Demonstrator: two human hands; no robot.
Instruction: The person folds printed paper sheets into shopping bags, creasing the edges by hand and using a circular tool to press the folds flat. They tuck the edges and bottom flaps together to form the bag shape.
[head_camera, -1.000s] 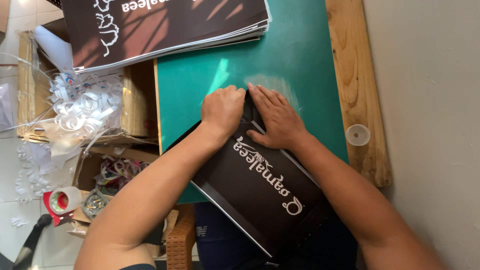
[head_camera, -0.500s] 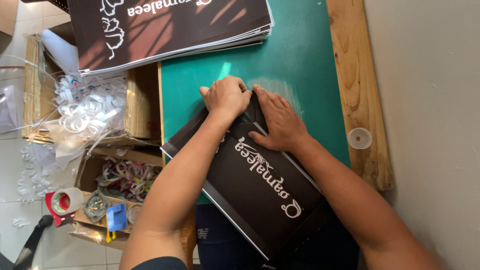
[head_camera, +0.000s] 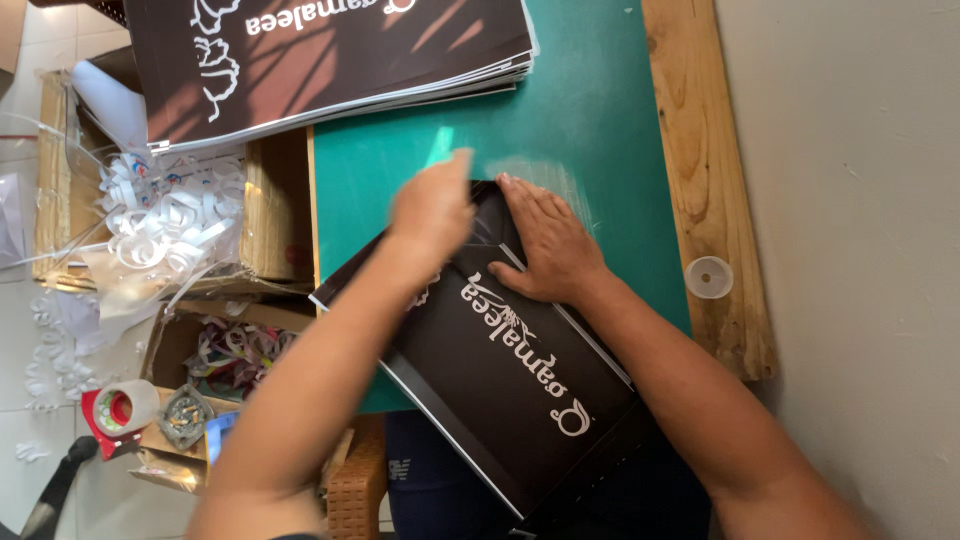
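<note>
A dark brown printed card sheet (head_camera: 510, 385) with white lettering lies slanted on the green cutting mat (head_camera: 590, 130), its near end hanging over the table's front edge. My right hand (head_camera: 545, 240) lies flat on the sheet's far end, fingers spread, pressing it down. My left hand (head_camera: 432, 208) is blurred with motion over the sheet's far left corner, fingers loosely bent; it holds nothing that I can make out.
A stack of the same dark printed sheets (head_camera: 330, 55) lies at the far left of the mat. A wooden board (head_camera: 705, 170) runs along the mat's right side with a small clear lid (head_camera: 709, 277) beside it. Cardboard boxes (head_camera: 270, 200) of white plastic loops (head_camera: 170, 215) and a tape roll (head_camera: 125, 408) are at left.
My left hand has slid from beside my right hand toward the left along the sheet's far end and is blurred. My right hand stays pressed on the sheet.
</note>
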